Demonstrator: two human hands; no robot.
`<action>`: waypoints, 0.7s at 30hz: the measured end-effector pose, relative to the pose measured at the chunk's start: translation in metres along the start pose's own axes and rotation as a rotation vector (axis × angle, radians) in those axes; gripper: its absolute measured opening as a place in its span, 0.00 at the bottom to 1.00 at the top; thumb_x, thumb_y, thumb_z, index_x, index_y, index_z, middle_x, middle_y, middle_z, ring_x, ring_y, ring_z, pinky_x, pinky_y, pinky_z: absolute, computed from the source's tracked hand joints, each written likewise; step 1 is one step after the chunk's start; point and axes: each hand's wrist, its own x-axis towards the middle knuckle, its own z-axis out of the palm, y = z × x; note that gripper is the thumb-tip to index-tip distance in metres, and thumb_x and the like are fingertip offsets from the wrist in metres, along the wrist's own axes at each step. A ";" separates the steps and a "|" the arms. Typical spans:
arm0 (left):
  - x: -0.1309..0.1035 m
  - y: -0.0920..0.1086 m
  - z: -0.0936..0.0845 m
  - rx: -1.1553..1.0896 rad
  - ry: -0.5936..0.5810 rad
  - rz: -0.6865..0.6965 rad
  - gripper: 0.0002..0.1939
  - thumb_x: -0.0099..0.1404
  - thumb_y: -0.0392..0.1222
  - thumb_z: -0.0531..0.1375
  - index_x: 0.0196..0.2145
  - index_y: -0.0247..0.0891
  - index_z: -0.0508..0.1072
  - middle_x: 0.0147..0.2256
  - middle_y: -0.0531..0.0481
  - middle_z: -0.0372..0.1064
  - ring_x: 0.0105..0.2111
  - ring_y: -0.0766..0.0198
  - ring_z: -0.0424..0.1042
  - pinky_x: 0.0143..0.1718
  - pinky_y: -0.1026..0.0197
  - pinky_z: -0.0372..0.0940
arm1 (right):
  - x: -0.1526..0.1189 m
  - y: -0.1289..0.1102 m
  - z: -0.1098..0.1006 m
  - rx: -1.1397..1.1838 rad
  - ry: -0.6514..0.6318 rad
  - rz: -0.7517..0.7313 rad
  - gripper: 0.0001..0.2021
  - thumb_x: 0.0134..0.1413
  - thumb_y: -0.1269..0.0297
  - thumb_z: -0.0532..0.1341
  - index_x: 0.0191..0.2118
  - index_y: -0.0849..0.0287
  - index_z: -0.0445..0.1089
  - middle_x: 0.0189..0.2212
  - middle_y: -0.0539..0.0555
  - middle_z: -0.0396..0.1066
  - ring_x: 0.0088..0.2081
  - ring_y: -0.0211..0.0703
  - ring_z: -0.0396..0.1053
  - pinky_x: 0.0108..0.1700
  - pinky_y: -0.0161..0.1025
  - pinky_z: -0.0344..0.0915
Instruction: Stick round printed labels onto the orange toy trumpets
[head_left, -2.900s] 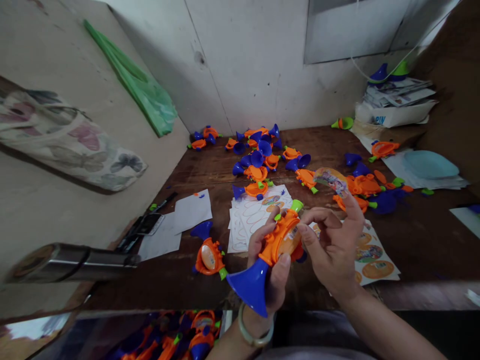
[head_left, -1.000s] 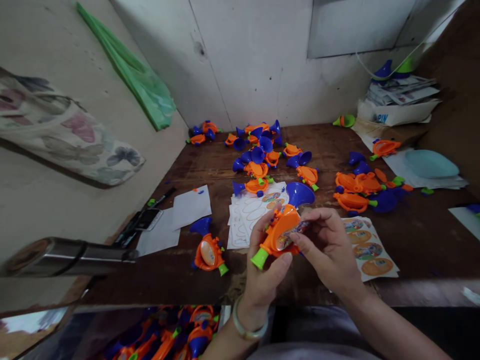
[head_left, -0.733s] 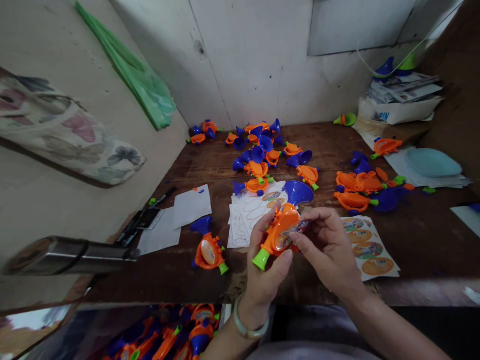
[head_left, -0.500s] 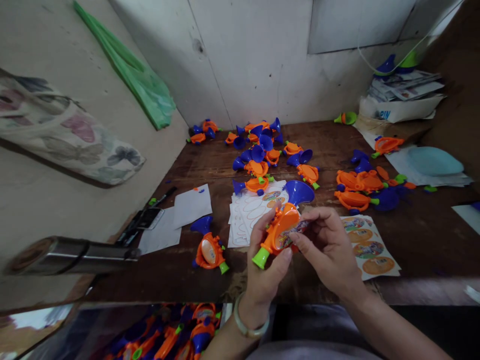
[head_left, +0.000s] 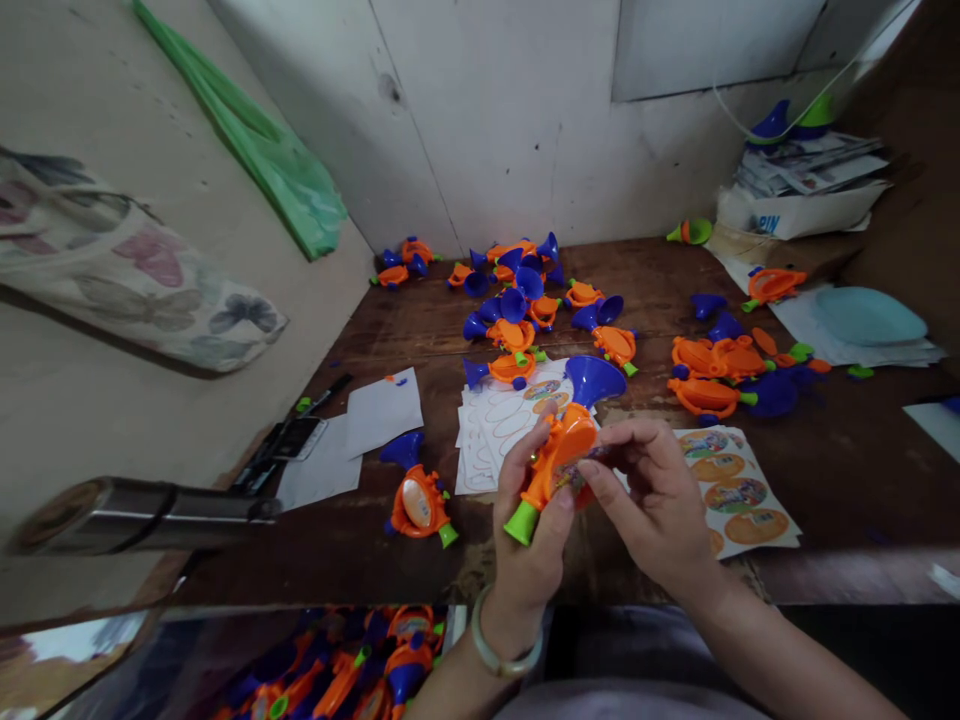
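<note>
In my left hand (head_left: 531,568) is an orange toy trumpet (head_left: 568,440) with a blue bell (head_left: 594,380) and a green mouthpiece (head_left: 522,521), its bell pointing away from me. My right hand (head_left: 664,500) pinches at a small printed sticker (head_left: 571,474), which lies against the trumpet's oval side; the fingers partly cover it. On the table left of my hands rests another toy trumpet (head_left: 420,500) with an oval label on its face. Sheets of oval stickers (head_left: 739,497) lie just right of my right hand. Under the held trumpet's bell are used-looking sticker sheets (head_left: 487,440).
Several toy trumpets (head_left: 517,300) are heaped at the back of the table (head_left: 375,350). More trumpets and loose parts (head_left: 720,365) lie to the right. A steel flask (head_left: 150,512) stands out at the left edge. Below the table edge sits a pile of trumpets (head_left: 345,670).
The trumpet has turned slightly in my left hand, so its oval side shows more edge-on. My right fingers stay at the sticker, which shows less now. The view has shifted slightly.
</note>
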 end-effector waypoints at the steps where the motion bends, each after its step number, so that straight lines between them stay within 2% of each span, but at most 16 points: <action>1: 0.000 0.002 0.001 0.000 -0.009 0.030 0.22 0.74 0.46 0.69 0.63 0.55 0.78 0.71 0.47 0.70 0.72 0.44 0.68 0.74 0.40 0.63 | 0.001 0.001 -0.001 -0.066 0.023 -0.052 0.11 0.65 0.72 0.68 0.47 0.48 0.70 0.37 0.47 0.76 0.36 0.41 0.76 0.38 0.38 0.75; 5: -0.002 0.007 0.005 0.032 -0.050 0.126 0.22 0.76 0.43 0.67 0.64 0.59 0.77 0.72 0.50 0.69 0.73 0.45 0.66 0.74 0.42 0.63 | 0.006 0.003 -0.004 -0.262 0.072 -0.195 0.09 0.65 0.71 0.68 0.43 0.48 0.71 0.37 0.48 0.75 0.44 0.46 0.72 0.47 0.42 0.72; 12: -0.006 0.006 0.005 0.044 -0.047 0.143 0.23 0.76 0.42 0.66 0.65 0.57 0.76 0.72 0.47 0.69 0.73 0.43 0.66 0.74 0.40 0.63 | 0.007 0.001 -0.003 -0.293 0.051 -0.194 0.10 0.66 0.72 0.67 0.44 0.47 0.70 0.37 0.49 0.75 0.44 0.49 0.71 0.46 0.44 0.71; 17: -0.007 0.006 0.005 0.083 -0.024 0.156 0.23 0.76 0.43 0.67 0.65 0.58 0.76 0.71 0.48 0.71 0.72 0.45 0.69 0.73 0.43 0.66 | 0.006 0.003 -0.001 -0.343 0.046 -0.209 0.08 0.67 0.70 0.66 0.44 0.47 0.70 0.38 0.50 0.74 0.44 0.50 0.71 0.46 0.47 0.73; 19: -0.009 0.005 0.004 0.096 0.004 0.149 0.22 0.76 0.43 0.67 0.65 0.57 0.77 0.70 0.48 0.71 0.71 0.46 0.69 0.72 0.44 0.66 | 0.006 0.006 0.000 -0.374 0.093 -0.188 0.10 0.67 0.66 0.67 0.50 0.47 0.70 0.46 0.55 0.73 0.49 0.54 0.72 0.47 0.50 0.74; 21: -0.010 0.004 0.004 0.100 0.028 0.139 0.22 0.76 0.43 0.66 0.65 0.56 0.76 0.71 0.48 0.70 0.72 0.46 0.68 0.72 0.45 0.65 | 0.006 0.010 0.001 -0.386 0.187 -0.143 0.24 0.67 0.60 0.69 0.63 0.47 0.64 0.61 0.62 0.67 0.60 0.60 0.68 0.49 0.53 0.75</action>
